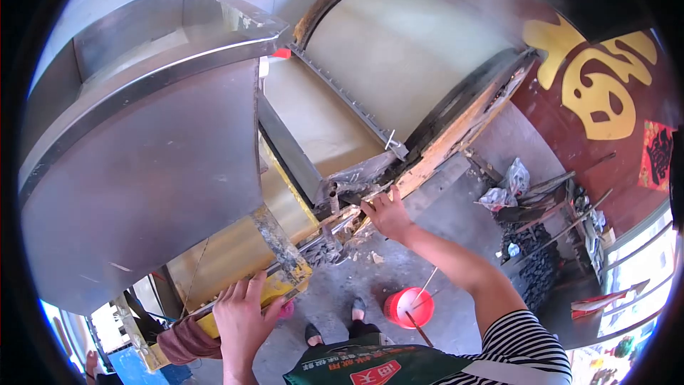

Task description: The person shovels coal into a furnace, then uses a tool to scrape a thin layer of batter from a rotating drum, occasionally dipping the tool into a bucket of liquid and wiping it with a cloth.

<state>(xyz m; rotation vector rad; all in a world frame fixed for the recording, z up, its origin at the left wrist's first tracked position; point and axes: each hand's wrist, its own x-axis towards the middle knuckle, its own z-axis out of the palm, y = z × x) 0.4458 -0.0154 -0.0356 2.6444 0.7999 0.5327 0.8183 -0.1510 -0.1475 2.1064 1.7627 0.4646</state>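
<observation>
My left hand (pixel 246 314) rests on the yellow frame edge (pixel 285 283) at the lower left, its fingers over the rim and thumb spread apart. A brown cloth (pixel 189 342) is wrapped round the frame just left of it. Near the middle, my right hand (pixel 387 212) reaches to the worn corner of the large vat (pixel 445 144), fingers bent over the edge; what they grip, if anything, is too small to tell. Pale, cloudy liquid (pixel 399 43) fills the vat, and a metal divider (pixel 342 93) crosses it. Yellowish liquid (pixel 221 260) lies inside the yellow frame.
A large metal tank (pixel 142 171) stands at the left. On the floor are a red bucket (pixel 410 306) with sticks in it and a heap of coal (pixel 538 271). Plastic bags (pixel 506 189) lie at the right. Part of another person's hand (pixel 92 362) shows at the lower left.
</observation>
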